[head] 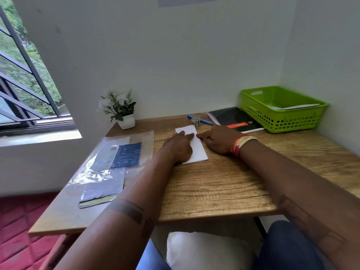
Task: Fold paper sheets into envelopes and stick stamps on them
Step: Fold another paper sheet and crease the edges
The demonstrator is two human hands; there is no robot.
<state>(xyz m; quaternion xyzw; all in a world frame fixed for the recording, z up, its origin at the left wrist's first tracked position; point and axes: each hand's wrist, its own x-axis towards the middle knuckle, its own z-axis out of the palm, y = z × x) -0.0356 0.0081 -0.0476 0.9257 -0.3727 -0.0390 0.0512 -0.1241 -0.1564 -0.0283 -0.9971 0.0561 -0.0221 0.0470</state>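
Note:
A folded white paper sheet [196,147] lies on the wooden table [214,188], a long narrow strip running away from me. My left hand [179,147] lies flat on its left half, fingers straight and pressing down. My right hand [216,141] sits at the paper's right edge, its index finger stretched out onto the fold near the top. A small roll of stamps [195,121] stands just beyond the paper's far end. In the green basket [282,121] at the back right lies a white folded sheet [298,106].
A blue pen [204,120] and a black notebook [235,119] lie behind the paper. At the left are clear plastic packs with a blue card [127,155]. A small potted plant [121,110] stands at the back left corner. Walls close off the back and right.

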